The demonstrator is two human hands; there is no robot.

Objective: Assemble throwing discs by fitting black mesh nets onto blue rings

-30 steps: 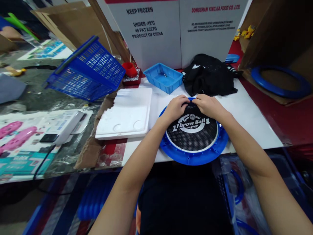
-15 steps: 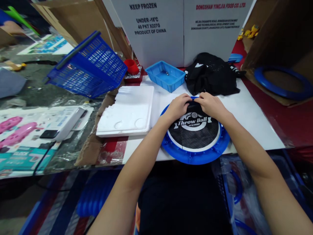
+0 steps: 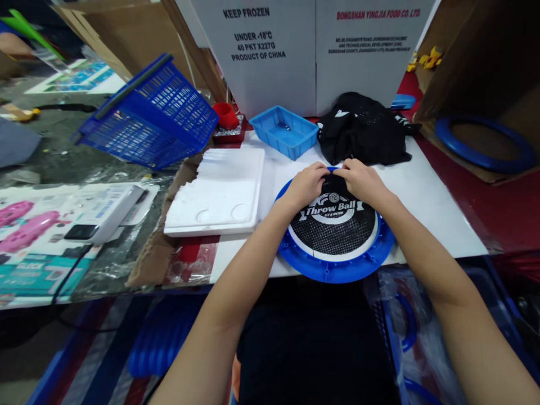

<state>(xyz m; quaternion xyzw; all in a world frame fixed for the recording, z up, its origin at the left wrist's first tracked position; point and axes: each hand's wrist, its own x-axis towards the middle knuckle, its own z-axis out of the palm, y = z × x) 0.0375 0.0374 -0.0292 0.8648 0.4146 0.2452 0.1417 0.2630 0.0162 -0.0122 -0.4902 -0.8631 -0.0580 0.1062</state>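
A round blue plastic ring (image 3: 333, 272) lies near the table's front edge. Inside it sits a black mesh disc (image 3: 337, 233) with a white rim and white "Throw Ball" print. My left hand (image 3: 309, 183) is at the far side of the ring, its fingers bent and closed on the edge of the disc. Close beside it, my right hand (image 3: 363, 181) presses the same far edge with closed fingers. The two sets of fingertips are nearly touching, and they partly hide the edge under them.
A light blue tray (image 3: 287, 135) with small bits in it and a heap of black cloth (image 3: 365, 129) lie behind the ring. White foam (image 3: 219, 194) is to the left, below a tilted blue basket (image 3: 156, 112). Another blue ring (image 3: 485, 143) lies at right.
The view has shifted very slightly. Both hands stay at the far edge of the disc, with hardly any visible movement.
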